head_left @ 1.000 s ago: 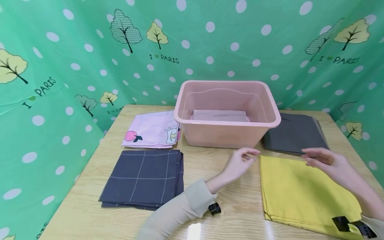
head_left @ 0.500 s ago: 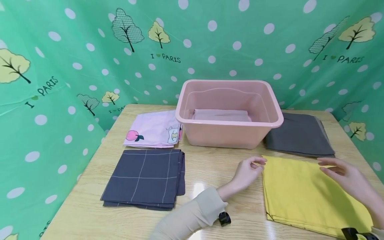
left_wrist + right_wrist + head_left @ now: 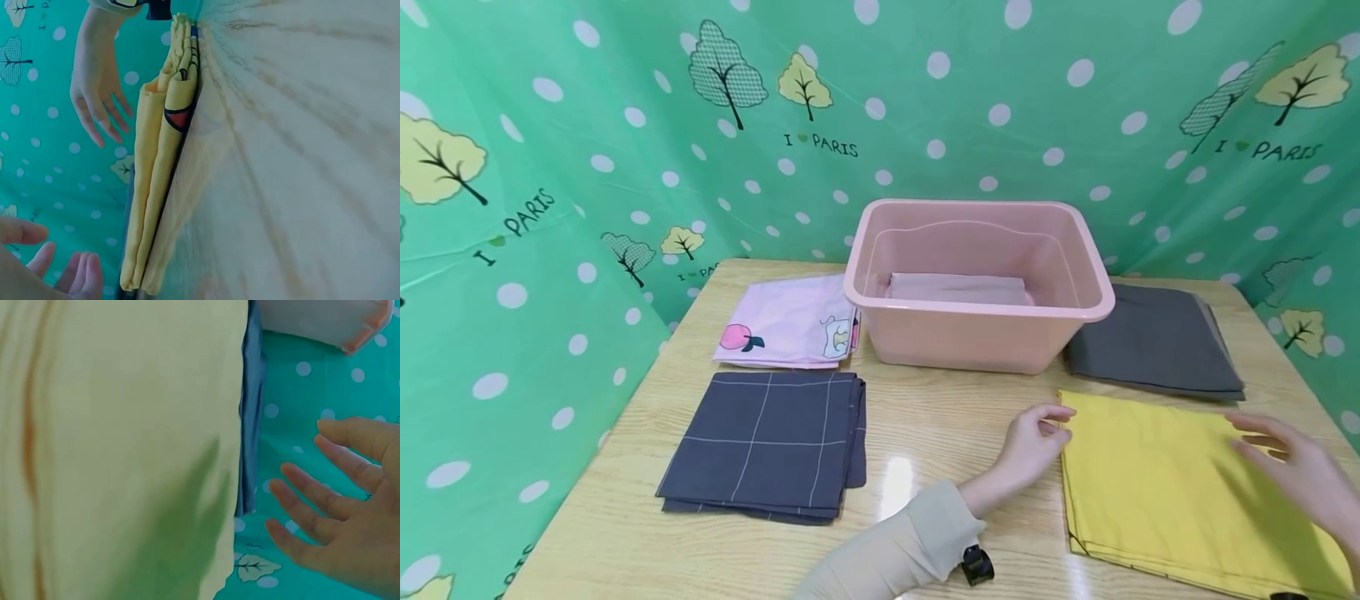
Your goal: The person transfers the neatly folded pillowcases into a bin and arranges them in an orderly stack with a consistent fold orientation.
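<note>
A folded yellow cloth (image 3: 1157, 483) lies at the front right of the wooden table, its layered edge showing a small red and black print in the left wrist view. Beside its left edge, near the far corner, is my left hand (image 3: 1030, 450), fingers loosely bent. The left wrist view shows this hand (image 3: 56, 269) apart from the cloth, holding nothing. Over the cloth's right part hovers my right hand (image 3: 1303, 467), casting a shadow. Its fingers (image 3: 312, 487) are spread in the right wrist view, with nothing between them.
A pink plastic bin (image 3: 955, 337) stands at the back middle, a pale folded cloth (image 3: 958, 288) inside. Behind the yellow cloth lies a dark grey folded cloth (image 3: 1150, 342). On the left are a pink printed cloth (image 3: 790, 317) and a navy checked cloth (image 3: 760, 442).
Both hands have shifted right and toward the table's front edge, the left one closer to the yellow cloth's left edge. The view has turned slightly. The cloths and bin stay put.
</note>
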{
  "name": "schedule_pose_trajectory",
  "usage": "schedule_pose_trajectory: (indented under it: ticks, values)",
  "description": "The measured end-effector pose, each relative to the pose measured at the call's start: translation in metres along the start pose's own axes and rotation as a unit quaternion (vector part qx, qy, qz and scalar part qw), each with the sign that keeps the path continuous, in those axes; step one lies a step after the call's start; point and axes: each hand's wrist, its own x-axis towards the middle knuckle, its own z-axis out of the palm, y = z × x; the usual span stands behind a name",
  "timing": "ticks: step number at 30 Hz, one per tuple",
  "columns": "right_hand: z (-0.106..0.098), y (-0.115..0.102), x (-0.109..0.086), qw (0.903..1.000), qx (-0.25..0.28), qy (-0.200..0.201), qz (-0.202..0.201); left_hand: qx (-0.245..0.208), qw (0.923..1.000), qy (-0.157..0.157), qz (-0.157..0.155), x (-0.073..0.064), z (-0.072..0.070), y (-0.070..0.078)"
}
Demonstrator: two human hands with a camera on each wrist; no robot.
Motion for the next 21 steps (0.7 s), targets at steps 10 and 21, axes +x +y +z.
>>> schedule_pose_trajectory:
  ticks: [10, 21]
  values:
    - [-0.009, -0.02, -0.007, 0.9949, -0.013, -0.047, 0.088, -0.003, 0.9987, 0.023, -0.045, 0.001, 0.0, -0.002]
    - [-0.008, -0.009, -0.012, 0.9933, 0.008, -0.044, 0.107, -0.052, 0.9916, 0.021, -0.116, 0.003, 0.01, -0.004]
